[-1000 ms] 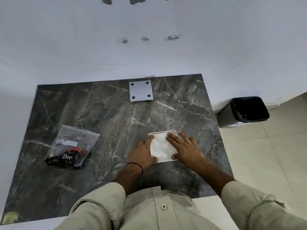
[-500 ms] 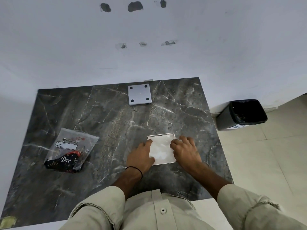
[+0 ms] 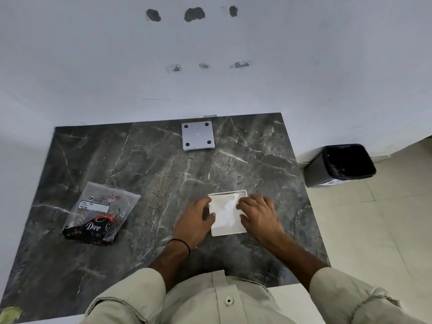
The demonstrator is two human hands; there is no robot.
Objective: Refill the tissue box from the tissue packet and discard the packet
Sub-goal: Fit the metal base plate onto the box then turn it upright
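Observation:
A white square tissue box (image 3: 228,231) sits open on the dark marble table (image 3: 149,174), with white tissues (image 3: 225,211) filling it. My left hand (image 3: 195,218) rests against the box's left side, thumb on the tissues. My right hand (image 3: 258,213) lies on the box's right side, fingers curled over the tissues. The box's grey bottom panel (image 3: 198,135), with dark round feet, lies apart at the table's far edge. The clear, crumpled tissue packet (image 3: 100,213) with a black "Dove" print lies at the left of the table, away from both hands.
A black waste bin (image 3: 343,164) with a dark liner stands on the tiled floor to the right of the table, against the white wall. My beige sleeves and shirt fill the bottom of the view.
My right hand slid from the middle of the tissues to the box's right side. My left hand stayed at the left edge. The view tilted up a little.

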